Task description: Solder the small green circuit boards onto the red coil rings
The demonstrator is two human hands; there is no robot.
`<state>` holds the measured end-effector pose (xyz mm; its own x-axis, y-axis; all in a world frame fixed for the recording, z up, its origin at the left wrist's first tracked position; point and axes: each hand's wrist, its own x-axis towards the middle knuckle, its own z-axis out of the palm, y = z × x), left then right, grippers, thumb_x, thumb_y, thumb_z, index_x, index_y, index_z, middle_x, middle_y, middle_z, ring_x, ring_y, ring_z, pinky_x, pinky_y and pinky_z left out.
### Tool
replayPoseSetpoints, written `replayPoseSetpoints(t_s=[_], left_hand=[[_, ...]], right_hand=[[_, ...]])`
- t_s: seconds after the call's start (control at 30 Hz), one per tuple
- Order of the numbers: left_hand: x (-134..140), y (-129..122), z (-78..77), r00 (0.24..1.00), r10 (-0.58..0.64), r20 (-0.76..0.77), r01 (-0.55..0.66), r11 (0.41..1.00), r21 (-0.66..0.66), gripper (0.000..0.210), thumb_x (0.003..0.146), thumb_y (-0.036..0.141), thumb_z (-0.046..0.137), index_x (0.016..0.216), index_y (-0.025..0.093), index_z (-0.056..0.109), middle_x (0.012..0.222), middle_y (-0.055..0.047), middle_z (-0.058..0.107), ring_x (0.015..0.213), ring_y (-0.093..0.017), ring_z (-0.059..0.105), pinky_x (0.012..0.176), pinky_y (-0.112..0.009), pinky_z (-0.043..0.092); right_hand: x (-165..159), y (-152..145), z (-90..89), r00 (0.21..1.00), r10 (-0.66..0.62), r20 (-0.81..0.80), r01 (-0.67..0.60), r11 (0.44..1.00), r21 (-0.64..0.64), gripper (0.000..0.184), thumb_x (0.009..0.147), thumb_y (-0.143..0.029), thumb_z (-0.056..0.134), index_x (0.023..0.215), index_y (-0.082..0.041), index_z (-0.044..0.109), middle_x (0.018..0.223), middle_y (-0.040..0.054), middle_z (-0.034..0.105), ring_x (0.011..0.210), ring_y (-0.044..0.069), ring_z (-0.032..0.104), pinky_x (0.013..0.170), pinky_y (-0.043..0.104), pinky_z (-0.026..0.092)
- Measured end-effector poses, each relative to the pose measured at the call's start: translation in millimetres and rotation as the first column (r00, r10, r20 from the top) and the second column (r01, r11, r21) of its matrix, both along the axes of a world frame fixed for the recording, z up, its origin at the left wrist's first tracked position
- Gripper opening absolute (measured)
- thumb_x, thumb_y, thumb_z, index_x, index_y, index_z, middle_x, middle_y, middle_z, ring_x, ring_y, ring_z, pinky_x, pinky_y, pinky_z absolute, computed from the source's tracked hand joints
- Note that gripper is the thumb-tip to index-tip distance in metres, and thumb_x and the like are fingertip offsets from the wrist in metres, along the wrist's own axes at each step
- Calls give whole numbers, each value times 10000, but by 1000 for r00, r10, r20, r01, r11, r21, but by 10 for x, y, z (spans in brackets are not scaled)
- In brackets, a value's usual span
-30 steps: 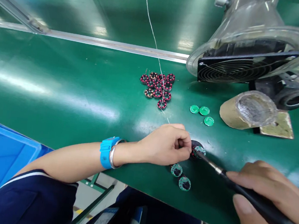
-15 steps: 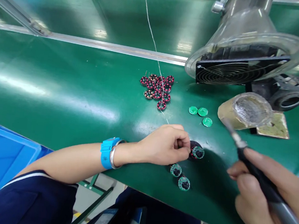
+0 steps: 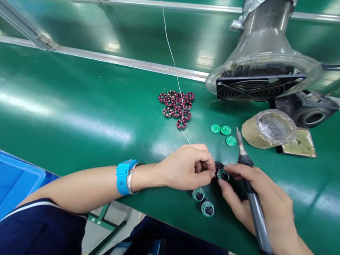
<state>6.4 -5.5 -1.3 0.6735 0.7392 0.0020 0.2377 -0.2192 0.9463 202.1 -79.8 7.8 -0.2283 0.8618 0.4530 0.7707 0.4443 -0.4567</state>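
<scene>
My right hand is wrapped round a soldering iron, its tip pointing up and away. Thumb and index finger of that hand also touch the edge of a small round circuit board on a dark coil part. My left hand is closed in a pinch at the left side of this board. A thin solder wire hangs from above and runs behind the left hand, toward its fingers. Two more round boards on dark parts lie close to the bench edge.
Several red-and-black ring coils sit grouped on the green bench. Three green discs lie right of them. Beyond are a tan round pot, an iron holder and a fume hood with fan. A blue bin stands left.
My right hand has moved left with the soldering iron, and its thumb and index finger now reach the board. The iron's tip has swung upright. The left hand stays nearly in place.
</scene>
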Motion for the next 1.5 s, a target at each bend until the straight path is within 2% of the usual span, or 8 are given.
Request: replayPoseSetpoints(t_s=[0.17, 0.3, 0.47, 0.67, 0.83, 0.97, 1.33, 1.5], left_hand=[[6, -15, 21, 999, -42, -17, 44, 988, 151, 259, 771, 195, 635, 1027, 157, 625, 970, -11, 595, 569, -27, 548, 530, -164, 469], [34, -8, 34, 997, -73, -40, 79, 983, 169, 128, 836, 200, 596, 934, 153, 662, 904, -7, 650, 606, -49, 566, 580, -176, 475], [59, -4, 37, 998, -24, -52, 31, 991, 134, 77, 797, 157, 611, 816, 161, 685, 855, -3, 681, 654, -76, 590, 620, -193, 483], [-4, 28, 23, 998, -52, 25, 53, 999, -10, 230, 754, 150, 657, 981, 137, 625, 813, 7, 668, 578, -64, 611, 534, -164, 495], [-59, 58, -18, 981, -186, 54, 164, 945, 282, 175, 864, 136, 567, 980, 167, 694, 1059, -60, 695, 860, -112, 684, 799, -213, 570], [-55, 48, -33, 986, -167, -11, 156, 894, 421, 144, 894, 168, 587, 915, 173, 730, 1082, -56, 719, 955, -123, 699, 879, -207, 561], [-31, 64, 44, 974, -204, -97, 224, 923, 313, 57, 864, 193, 651, 875, 178, 705, 1032, -41, 745, 941, -134, 705, 849, -227, 564], [2, 79, 37, 979, -170, -109, 198, 919, 342, 56, 855, 174, 670, 822, 182, 714, 993, -40, 746, 875, -121, 700, 801, -226, 561]], right_hand=[[79, -35, 35, 1000, -31, 4, 30, 999, 22, 378, 828, -212, 699, 1177, -209, 552, 988, 14, 693, 786, 126, 672, 730, 237, 533], [107, -41, 40, 1000, 0, -21, -1, 999, -41, 358, 860, -233, 664, 1194, -224, 535, 991, 19, 687, 784, 136, 670, 701, 249, 540], [60, -34, -9, 999, -25, -34, 23, 999, -35, 330, 870, -262, 661, 1176, -249, 539, 958, 28, 689, 777, 169, 668, 660, 284, 546], [-7, -9, -45, 999, -21, -48, 19, 999, -44, 335, 858, -251, 678, 1164, -240, 544, 927, 29, 674, 748, 168, 659, 641, 286, 540], [4, 2, -84, 997, 18, -74, -22, 999, -47, 354, 845, -205, 678, 1176, -221, 553, 915, 32, 668, 718, 155, 642, 630, 282, 530], [87, 6, -73, 992, 74, -100, -85, 991, -107, 373, 837, -217, 686, 1191, -212, 569, 961, 45, 675, 770, 157, 660, 653, 274, 541], [78, 21, -165, 994, 98, -49, -98, 995, 7, 336, 858, -175, 629, 1182, -231, 556, 998, 54, 692, 817, 169, 686, 682, 283, 571], [117, 38, -133, 993, 120, -23, -120, 993, -2, 318, 861, -226, 613, 1173, -224, 556, 856, 16, 668, 670, 139, 636, 599, 254, 522]])
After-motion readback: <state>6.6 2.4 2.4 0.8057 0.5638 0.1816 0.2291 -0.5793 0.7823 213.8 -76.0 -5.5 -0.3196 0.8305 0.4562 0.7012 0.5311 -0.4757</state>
